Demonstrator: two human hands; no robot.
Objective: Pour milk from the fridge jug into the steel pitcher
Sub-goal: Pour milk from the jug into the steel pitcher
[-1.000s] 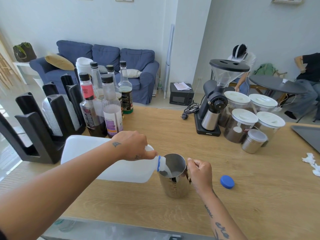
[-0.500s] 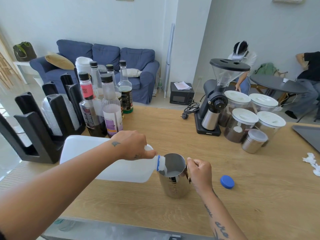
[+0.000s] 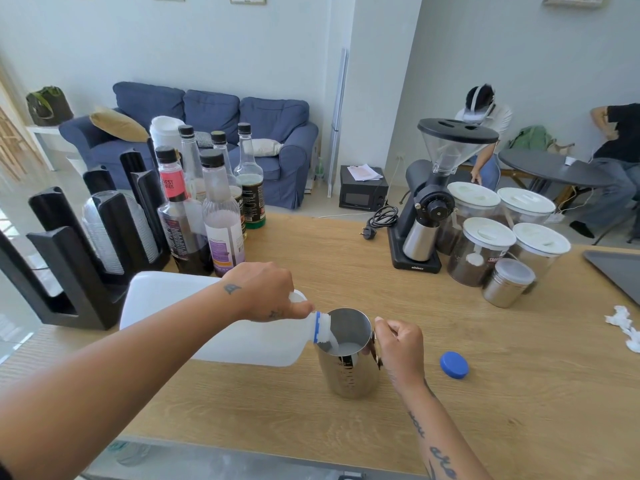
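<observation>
Both hands were busy; my left hand (image 3: 266, 291) gripped the milk jug (image 3: 162, 299) near its neck, the jug tipped almost flat with its mouth over the rim of the steel pitcher (image 3: 349, 374); a thin white stream ran in, and milk (image 3: 346, 348) covered the bottom; my right hand (image 3: 401, 344) curled round the pitcher's handle; the pitcher stood upright on the worktop (image 3: 502, 410); a blue cap (image 3: 454, 364) lay near my right hand; bottles (image 3: 221, 216) stood behind the jug.
</observation>
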